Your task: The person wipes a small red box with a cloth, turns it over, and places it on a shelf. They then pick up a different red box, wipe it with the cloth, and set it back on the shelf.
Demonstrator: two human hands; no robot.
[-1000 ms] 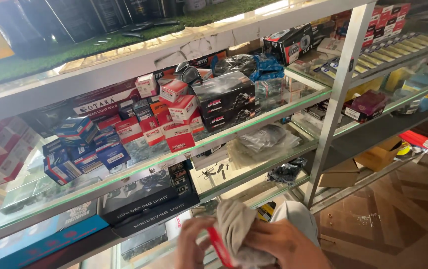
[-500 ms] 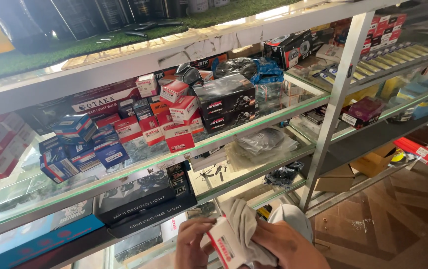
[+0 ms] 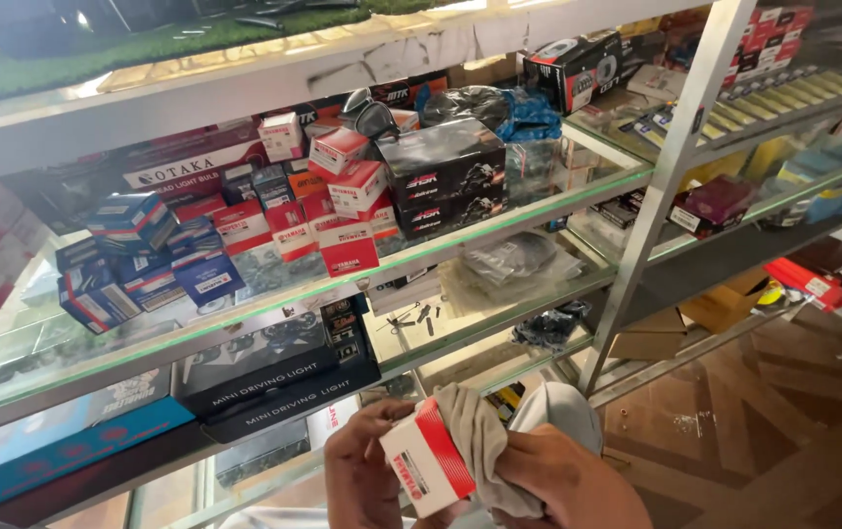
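Turned since earlier, the red-and-white box [image 3: 428,456] sits gripped in the left hand [image 3: 367,475], right hand [image 3: 563,485] clutching a cloth [image 3: 480,446] against it.

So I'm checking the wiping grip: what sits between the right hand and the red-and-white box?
In the head view, a grey cloth lies between them: the right hand presses it against the small red-and-white box, which the left hand holds directly.

The single head-worn camera looks down and forward from close range at tiered glass shelves [image 3: 499,235], with both hands at the bottom edge.
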